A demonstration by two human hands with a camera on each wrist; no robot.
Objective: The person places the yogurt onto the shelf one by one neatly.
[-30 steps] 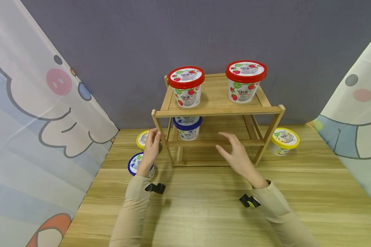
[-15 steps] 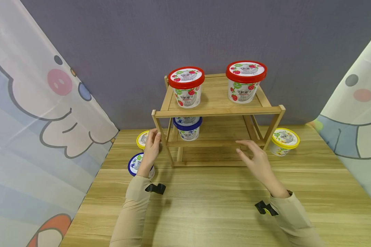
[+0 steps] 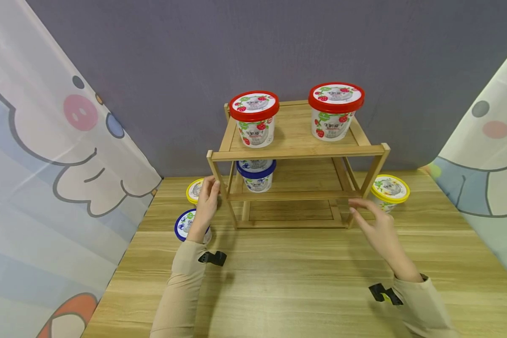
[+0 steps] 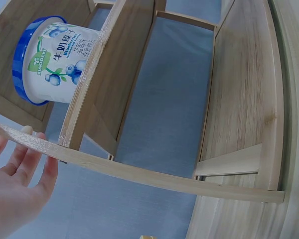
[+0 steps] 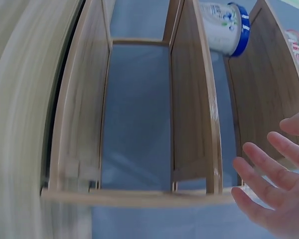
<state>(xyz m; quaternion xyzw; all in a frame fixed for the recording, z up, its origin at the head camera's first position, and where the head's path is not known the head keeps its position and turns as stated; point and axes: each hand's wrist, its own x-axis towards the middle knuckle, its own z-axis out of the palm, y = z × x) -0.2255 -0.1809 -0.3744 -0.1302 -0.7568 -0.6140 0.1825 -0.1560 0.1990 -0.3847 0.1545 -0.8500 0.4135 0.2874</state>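
A three-tier wooden rack (image 3: 297,194) stands on the table. My left hand (image 3: 207,199) holds its front left post, and in the left wrist view the fingertips (image 4: 49,174) go behind that post (image 4: 119,169). By the front right post (image 3: 372,173) is my right hand (image 3: 380,234), holding nothing. Its fingers are spread in the right wrist view, close to the rack's side; I cannot tell whether they touch it. Two red-lidded tubs, one left (image 3: 255,119) and one right (image 3: 335,112), sit on the top tier. A blue-lidded tub (image 3: 257,177) stands on the middle tier's left.
Left of the rack, a yellow-lidded tub (image 3: 193,191) and a blue-lidded tub (image 3: 186,225) stand on the table (image 3: 279,281), partly behind the left hand. Another yellow-lidded tub (image 3: 390,189) is at the right. A grey wall panel (image 3: 295,47) rises behind.
My right hand has moved right and slightly toward me, from before the rack's middle to its front right post. The left hand, rack and tubs have stayed in place.
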